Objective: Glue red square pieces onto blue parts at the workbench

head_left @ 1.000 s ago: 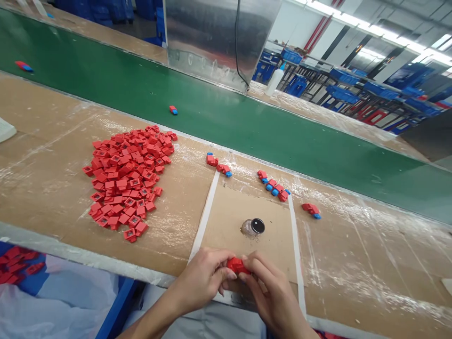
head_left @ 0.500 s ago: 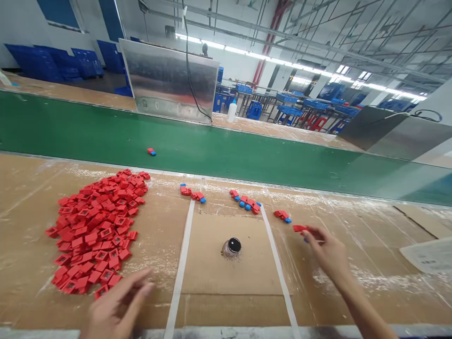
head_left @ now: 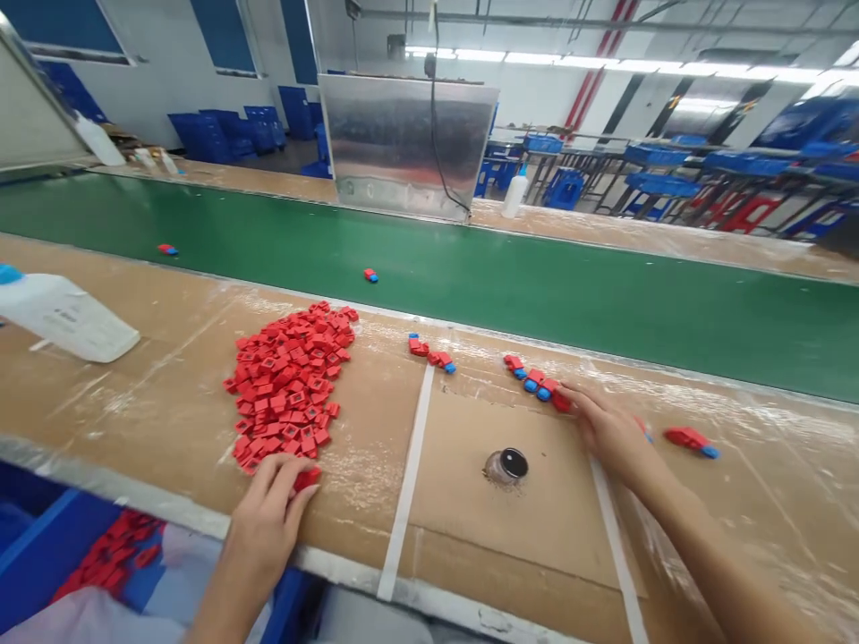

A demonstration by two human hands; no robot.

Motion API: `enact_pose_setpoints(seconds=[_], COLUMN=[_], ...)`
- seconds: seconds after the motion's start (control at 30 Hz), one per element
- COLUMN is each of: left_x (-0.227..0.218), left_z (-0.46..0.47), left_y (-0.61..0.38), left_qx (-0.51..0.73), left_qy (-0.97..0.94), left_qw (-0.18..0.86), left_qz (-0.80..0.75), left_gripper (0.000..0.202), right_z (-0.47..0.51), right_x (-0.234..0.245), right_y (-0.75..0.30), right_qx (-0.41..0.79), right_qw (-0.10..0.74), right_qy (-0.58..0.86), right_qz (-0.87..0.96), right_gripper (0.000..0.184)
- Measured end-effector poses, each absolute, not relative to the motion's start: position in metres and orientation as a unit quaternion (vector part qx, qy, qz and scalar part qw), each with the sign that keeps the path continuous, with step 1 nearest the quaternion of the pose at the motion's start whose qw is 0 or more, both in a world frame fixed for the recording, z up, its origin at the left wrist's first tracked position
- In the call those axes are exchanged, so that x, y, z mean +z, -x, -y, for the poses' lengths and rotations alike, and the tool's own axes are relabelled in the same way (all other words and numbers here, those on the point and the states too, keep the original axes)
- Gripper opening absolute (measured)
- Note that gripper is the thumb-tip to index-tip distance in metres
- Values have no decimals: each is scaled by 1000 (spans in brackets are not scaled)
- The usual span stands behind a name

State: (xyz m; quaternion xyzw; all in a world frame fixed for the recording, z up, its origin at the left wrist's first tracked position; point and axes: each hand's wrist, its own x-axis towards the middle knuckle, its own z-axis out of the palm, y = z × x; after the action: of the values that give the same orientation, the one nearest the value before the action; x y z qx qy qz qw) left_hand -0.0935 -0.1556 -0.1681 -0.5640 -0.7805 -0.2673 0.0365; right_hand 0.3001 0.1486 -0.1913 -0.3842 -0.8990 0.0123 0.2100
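The left hand (head_left: 267, 512) is lying at the lower edge of a heap of square red plastic pieces (head_left: 285, 385), its fingers half curled and pointing up and to the right. A single red plastic piece (head_left: 307, 478) is sitting right at the fingertips, partly covered by them, so I cannot tell whether the hand is gripping it or only touching it.

The right hand (head_left: 608, 429) is reaching forward across the desk (head_left: 758, 528), its fingers extended and slightly spread. Its fingertips are touching the near end of a short row of red-and-blue pieces (head_left: 533, 377), and the hand's own underside is hidden, so whether it has hold of anything is unclear. A blue-tipped scrap of another piece (head_left: 646, 431) is showing just beyond the back of this hand, mostly blocked from view. A separate red-and-blue piece (head_left: 690, 441) is lying well to the right, apart from the hand.

Between the hands, a small glass jar with a black lid (head_left: 506, 466) is lying on a cardboard square (head_left: 463, 528) edged by white tape strips (head_left: 407, 483). Both forearms are angling in from the bottom of the view, the right one cut off by the frame.
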Motion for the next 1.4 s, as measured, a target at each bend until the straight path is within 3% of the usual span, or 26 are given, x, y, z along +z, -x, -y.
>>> enact_pose_setpoints(seconds=[0.23,0.43,0.53,0.9,1.23,1.4], left_x=[-156,-147,-155,-185,-187,-192], left_z=[150,137,127,142,133,138], left_y=[82,59,49,22,20,21], left_qx=[-302,-348,-322,-176,-274,-267], left_qy=[575,590,630,693,668,692], left_qw=[4,1,4,68,83,113], left_qz=[761,728,707,696,687,661], left_gripper=[13,24,22,53,24,29], right_z=[-147,-127,-119,-92,-76,-67], right_x=[-189,-181,-177,-179,-178,-177], right_y=[-303,-298,-292,-285,-301,-308], right_qx=[22,-23,-56,-150,-107,-40], right_qw=[181,159,158,204,227,243], right_qy=[389,407,400,370,382,384], right_qz=[903,899,901,894,889,890], right_gripper=[40,38,35,30,23,16])
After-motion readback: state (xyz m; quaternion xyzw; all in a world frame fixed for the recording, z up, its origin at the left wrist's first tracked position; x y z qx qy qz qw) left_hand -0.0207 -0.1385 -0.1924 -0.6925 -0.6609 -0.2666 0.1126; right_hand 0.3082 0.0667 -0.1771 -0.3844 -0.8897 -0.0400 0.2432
